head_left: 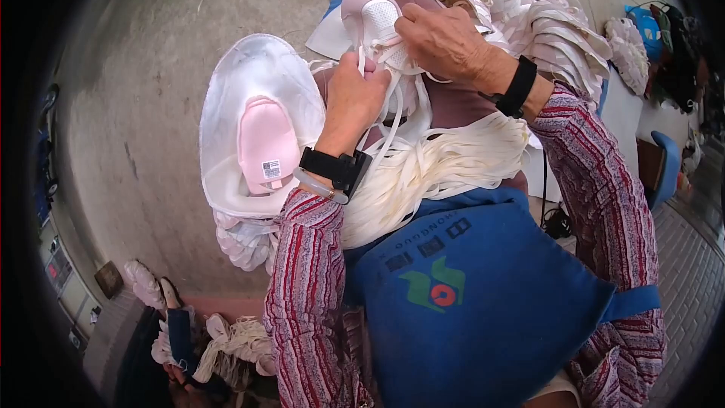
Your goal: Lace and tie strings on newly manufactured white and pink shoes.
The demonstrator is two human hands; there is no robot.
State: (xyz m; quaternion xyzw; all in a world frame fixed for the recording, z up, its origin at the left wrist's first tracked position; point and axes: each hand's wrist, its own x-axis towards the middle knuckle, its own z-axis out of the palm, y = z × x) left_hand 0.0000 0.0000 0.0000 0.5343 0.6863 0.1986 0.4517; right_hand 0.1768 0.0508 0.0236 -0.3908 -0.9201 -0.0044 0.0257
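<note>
A white and pale-pink shoe upper [377,21] rests toe-away over my knees, with cream lace strands across its opening. My left hand [353,98] is closed at its near left side, with a shoelace [361,59] pinched between thumb and fingers. Against the upper's right edge, my right hand [445,41] is closed too; its fingertips hide what they grip. Loose lace ends hang below the upper. On my lap lies a thick bundle of cream shoelaces [445,157], above my blue apron [491,287].
At my left, a white cloth-lined container [220,117] holds a pink padded shoe part [260,132]. Many stacked shoe uppers [563,38] lie to the far right. A blue chair [664,166] stands at right. Another person's leg [181,332] and more laces [234,344] are at lower left.
</note>
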